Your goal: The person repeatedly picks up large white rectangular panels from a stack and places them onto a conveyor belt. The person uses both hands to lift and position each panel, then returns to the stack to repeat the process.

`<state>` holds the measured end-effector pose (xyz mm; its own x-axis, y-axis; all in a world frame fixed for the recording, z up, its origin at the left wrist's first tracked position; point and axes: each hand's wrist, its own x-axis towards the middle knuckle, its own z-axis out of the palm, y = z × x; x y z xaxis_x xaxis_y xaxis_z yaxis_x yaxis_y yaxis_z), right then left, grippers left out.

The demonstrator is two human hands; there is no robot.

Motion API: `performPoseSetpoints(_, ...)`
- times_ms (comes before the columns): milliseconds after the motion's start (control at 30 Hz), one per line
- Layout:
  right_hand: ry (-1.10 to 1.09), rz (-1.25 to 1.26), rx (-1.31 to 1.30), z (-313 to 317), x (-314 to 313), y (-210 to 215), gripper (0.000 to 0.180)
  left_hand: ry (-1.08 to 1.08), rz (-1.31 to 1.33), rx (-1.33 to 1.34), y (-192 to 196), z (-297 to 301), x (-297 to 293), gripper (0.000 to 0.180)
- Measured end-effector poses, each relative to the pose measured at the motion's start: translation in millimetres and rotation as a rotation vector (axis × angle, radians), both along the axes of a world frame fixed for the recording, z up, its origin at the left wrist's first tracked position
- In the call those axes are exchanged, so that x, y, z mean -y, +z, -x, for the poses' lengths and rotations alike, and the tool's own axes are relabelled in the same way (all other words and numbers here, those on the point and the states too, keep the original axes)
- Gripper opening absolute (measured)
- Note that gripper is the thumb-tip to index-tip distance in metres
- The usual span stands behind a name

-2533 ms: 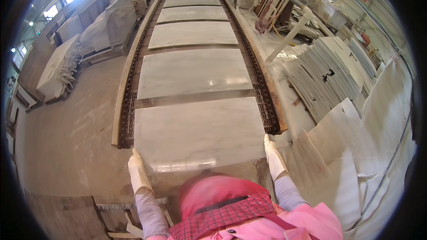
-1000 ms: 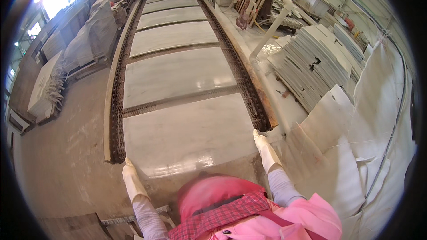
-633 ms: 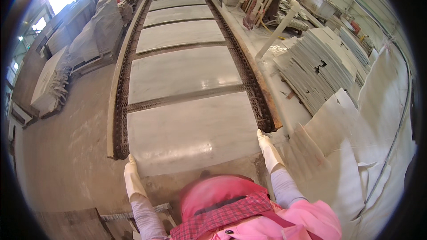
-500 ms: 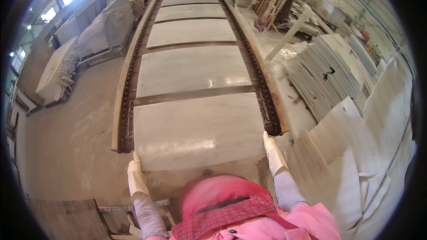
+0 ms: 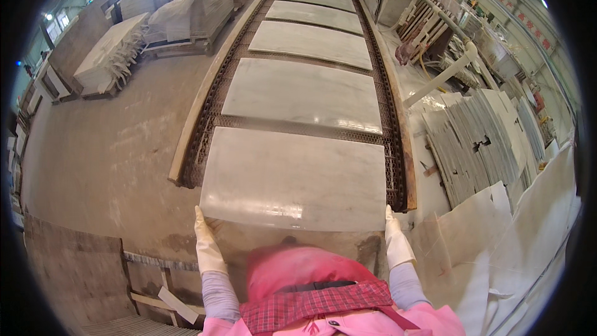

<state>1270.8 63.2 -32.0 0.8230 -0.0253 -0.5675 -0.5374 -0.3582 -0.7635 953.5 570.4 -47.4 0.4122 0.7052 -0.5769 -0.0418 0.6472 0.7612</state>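
Note:
A large pale stone slab [image 5: 292, 177] lies flat at the near end of a long mesh conveyor [image 5: 395, 149], its near edge hanging over toward me. My left hand [image 5: 207, 246], in a white glove, holds the slab's near left corner. On the near right corner rests my right hand [image 5: 395, 241], also gloved in white, gripping the edge. Several more pale slabs [image 5: 305, 90] lie in a row farther along the conveyor. My pink clothing fills the bottom middle.
Stacks of grey and white slabs [image 5: 479, 140] lean at the right. Wrapped pallets of stone [image 5: 186, 9] stand at the far left beyond a bare concrete floor [image 5: 106, 149]. A wooden frame [image 5: 155, 292] sits at my lower left.
The view has swung about while both hands stayed on the slab's near corners. The slab now lies farther onto the conveyor than 2.5 s ago.

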Motion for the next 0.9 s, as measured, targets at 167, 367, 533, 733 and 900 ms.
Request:
performPoseSetpoints(167,-0.233,-0.266,-0.4,44,45,-31,0.065,0.209,0.032,0.104,-19,21,27,0.072)
performPoseSetpoints(367,0.417,0.612,-0.315,97,70,-37,0.06,0.279,0.26,-0.189,-63,75,59,0.059)
performPoseSetpoints(533,1.409,0.808,-0.129,178,106,-21,0.033,-0.079,0.335,-0.553,-105,115,65,0.047)
performPoseSetpoints(733,0.947,0.851,-0.361,219,147,-15,0.032,-1.356,-0.496,-1.362,-58,125,125,0.042)
performPoseSetpoints(900,0.88,0.894,-0.39,217,154,-8,0.032,-1.555,-0.323,-1.094,10,122,156,0.032)
